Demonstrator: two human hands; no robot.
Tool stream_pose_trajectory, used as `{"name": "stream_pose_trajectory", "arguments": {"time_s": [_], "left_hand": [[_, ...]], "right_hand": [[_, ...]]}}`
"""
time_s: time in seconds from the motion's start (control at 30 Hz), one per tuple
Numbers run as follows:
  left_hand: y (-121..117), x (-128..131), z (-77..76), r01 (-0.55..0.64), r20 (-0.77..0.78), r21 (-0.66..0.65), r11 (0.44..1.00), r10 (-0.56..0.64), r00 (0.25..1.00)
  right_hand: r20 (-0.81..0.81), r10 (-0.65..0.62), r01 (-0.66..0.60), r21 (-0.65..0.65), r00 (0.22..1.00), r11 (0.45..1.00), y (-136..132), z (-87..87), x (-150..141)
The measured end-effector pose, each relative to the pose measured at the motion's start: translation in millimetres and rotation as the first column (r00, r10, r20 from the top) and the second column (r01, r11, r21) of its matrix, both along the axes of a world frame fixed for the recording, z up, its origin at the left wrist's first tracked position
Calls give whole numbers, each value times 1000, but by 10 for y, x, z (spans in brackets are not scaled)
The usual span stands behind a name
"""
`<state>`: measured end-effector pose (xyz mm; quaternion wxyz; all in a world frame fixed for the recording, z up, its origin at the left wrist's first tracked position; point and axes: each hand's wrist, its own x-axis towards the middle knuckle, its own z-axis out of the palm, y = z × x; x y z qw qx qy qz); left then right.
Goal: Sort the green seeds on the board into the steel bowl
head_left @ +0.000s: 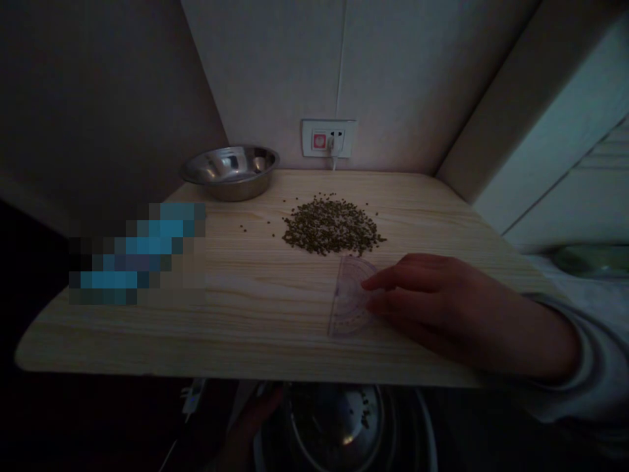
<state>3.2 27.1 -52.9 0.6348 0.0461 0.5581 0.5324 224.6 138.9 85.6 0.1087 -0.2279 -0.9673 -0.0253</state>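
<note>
A clear plastic protractor (pixel 344 301) stands on the wooden table, its straight edge to the left and one end near the beans. My right hand (pixel 442 305) grips its curved side between thumb and fingers. Just beyond it lies a loose heap of small green beans (pixel 334 226), with a few strays to the left. Below the table's front edge is a shiny metal bowl (pixel 339 426) with several beans or specks on its inner wall. In dim light at its left side, my left hand (pixel 253 419) holds the bowl; most of its fingers are hidden.
Another metal bowl (pixel 236 174) rests at the table's back left. A blurred blue item (pixel 147 249) lies on the left side of the table (pixel 246 328). A plug sits in the wall socket (pixel 329 139). A power strip (pixel 193 396) hangs below the front edge.
</note>
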Motion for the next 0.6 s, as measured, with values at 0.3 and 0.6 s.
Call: {"name": "stream_pose_trajectory", "arguments": {"time_s": [0.3,0.6], "left_hand": [[-41,-74,-162,-11,57,32,999,9,998],[-46,-49,-238,69,73,80,994,-75,995]], "right_hand": [[19,30,-30,30,999,999,-35,60,26],[-105,60,-40,179,993,983,7,-31,-15]]}}
